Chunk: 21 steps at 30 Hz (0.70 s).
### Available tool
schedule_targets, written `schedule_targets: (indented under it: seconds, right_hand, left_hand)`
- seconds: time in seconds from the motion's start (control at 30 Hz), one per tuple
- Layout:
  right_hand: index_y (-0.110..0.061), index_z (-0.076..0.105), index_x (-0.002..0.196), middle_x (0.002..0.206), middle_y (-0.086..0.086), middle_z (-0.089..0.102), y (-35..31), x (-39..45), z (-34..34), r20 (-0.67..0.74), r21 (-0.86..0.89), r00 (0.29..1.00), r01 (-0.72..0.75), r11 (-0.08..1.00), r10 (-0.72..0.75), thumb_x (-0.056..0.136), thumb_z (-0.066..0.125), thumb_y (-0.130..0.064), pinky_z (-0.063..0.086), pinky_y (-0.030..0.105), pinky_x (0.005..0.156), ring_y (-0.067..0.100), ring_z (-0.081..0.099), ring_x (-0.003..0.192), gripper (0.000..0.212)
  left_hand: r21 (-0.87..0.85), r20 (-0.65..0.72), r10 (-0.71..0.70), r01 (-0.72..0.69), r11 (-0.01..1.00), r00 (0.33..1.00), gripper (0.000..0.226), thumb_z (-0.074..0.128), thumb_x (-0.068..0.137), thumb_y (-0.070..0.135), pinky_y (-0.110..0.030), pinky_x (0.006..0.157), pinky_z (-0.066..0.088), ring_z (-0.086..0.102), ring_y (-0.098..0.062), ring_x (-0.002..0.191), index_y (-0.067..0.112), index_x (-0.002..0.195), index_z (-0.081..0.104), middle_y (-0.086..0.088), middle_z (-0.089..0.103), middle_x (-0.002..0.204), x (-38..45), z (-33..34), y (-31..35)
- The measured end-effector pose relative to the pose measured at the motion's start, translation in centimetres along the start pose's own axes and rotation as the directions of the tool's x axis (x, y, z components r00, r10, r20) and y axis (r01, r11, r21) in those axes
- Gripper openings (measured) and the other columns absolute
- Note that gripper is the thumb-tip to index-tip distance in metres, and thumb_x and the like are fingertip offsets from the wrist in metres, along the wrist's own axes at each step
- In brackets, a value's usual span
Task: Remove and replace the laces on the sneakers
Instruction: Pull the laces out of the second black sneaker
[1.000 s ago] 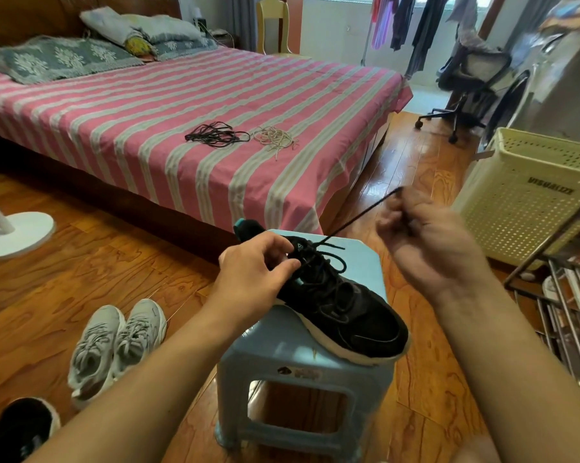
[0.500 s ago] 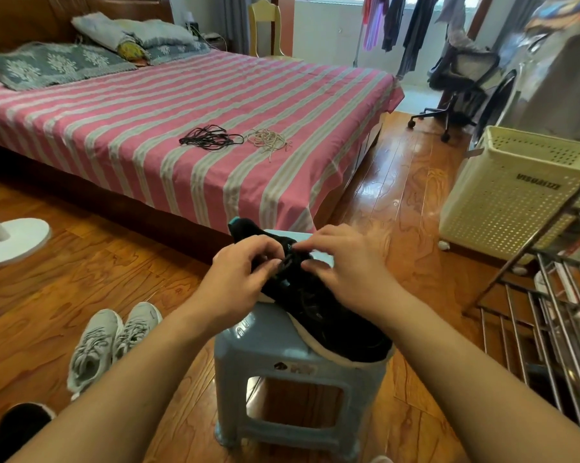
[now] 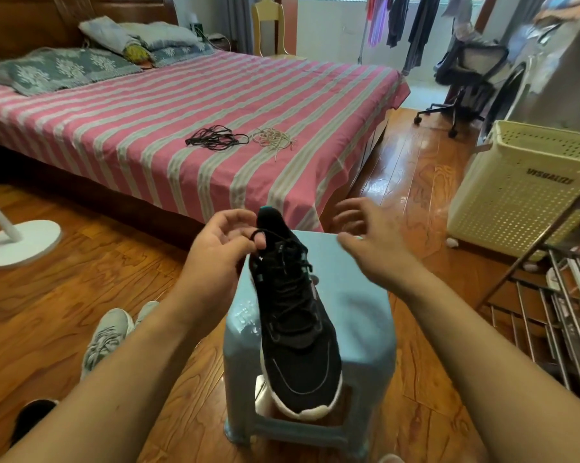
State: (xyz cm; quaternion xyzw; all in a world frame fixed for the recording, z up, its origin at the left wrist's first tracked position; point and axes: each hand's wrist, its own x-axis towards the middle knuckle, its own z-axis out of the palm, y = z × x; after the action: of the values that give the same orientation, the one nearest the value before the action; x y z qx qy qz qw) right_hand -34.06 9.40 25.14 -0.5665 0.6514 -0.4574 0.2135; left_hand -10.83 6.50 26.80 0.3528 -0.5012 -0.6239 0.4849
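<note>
A black sneaker (image 3: 295, 332) with a white sole lies on a light blue plastic stool (image 3: 358, 315), toe pointing toward me. Its black lace (image 3: 283, 279) is threaded through the eyelets. My left hand (image 3: 215, 259) pinches a loop of that lace at the shoe's collar. My right hand (image 3: 365, 235) hovers just right of the shoe, fingers spread and holding nothing. On the striped bed lie a bundle of black laces (image 3: 217, 138) and a bundle of beige laces (image 3: 273, 140).
A pair of grey sneakers (image 3: 110, 335) sits on the wooden floor to the left, and another black shoe (image 3: 31, 419) at the lower left. A cream laundry basket (image 3: 522, 188) and a metal rack (image 3: 556, 295) stand at right. A white fan base (image 3: 18, 242) is far left.
My right hand let go of the lace and drew away to the right. The sneaker turned so its toe points at me. My left hand now pinches a lace loop.
</note>
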Motion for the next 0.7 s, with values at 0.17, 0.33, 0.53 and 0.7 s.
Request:
schedule_targets:
  seconds: [0.17,0.33,0.53,0.7]
  right_hand:
    - [-0.025,0.064,0.124,0.116,-0.008,0.057,-0.3,-1.2,3.8,0.266,-0.234,0.935,0.297,0.926,-0.233,0.088,0.073,-0.030,0.043,0.020,0.097,0.008,0.054,0.108,0.037]
    - [-0.022,0.069,0.103,0.103,-0.008,0.063,0.1,-1.1,4.1,0.133,-0.147,0.978,0.182,0.972,-0.163,0.086,0.075,-0.028,0.053,0.027,0.088,0.007,0.062,0.098,0.019]
    - [-0.008,0.058,0.101,0.091,0.011,0.069,0.1,-0.2,3.3,-0.047,0.228,0.935,-0.333,0.915,0.352,0.096,0.050,-0.006,0.056,0.030,0.060,0.018,0.069,0.070,0.011]
    - [-0.020,0.057,0.113,0.114,0.007,0.058,1.4,0.1,0.9,-0.371,-0.111,0.897,-0.301,0.947,0.242,0.088,0.050,-0.005,0.052,0.046,0.093,0.024,0.059,0.104,0.030]
  left_hand:
    - [-0.408,-0.060,0.001,-0.025,0.913,0.998,0.028,0.041,0.091,-0.002,-0.037,0.087,0.051,0.052,-0.016,0.068,0.013,0.112,0.053,-0.001,0.051,0.076,0.0,-4.1,3.6]
    - [0.177,-0.537,-0.146,0.280,0.944,0.831,0.027,0.043,0.098,-0.002,-0.039,0.077,0.054,0.059,-0.022,0.073,0.016,0.114,0.056,-0.010,0.055,0.090,2.0,-9.7,1.8]
    - [0.914,-0.382,-0.053,0.368,-0.171,0.923,0.040,0.054,0.099,0.051,-0.043,0.085,0.051,0.061,-0.034,0.104,0.014,0.114,0.061,-0.009,0.061,0.110,-0.5,-6.5,0.7]
    - [0.947,0.154,0.269,-0.219,0.234,0.951,0.032,0.056,0.100,0.011,-0.033,0.097,0.050,0.058,-0.015,0.117,0.026,0.125,0.068,0.007,0.061,0.124,0.9,-5.0,-0.3]
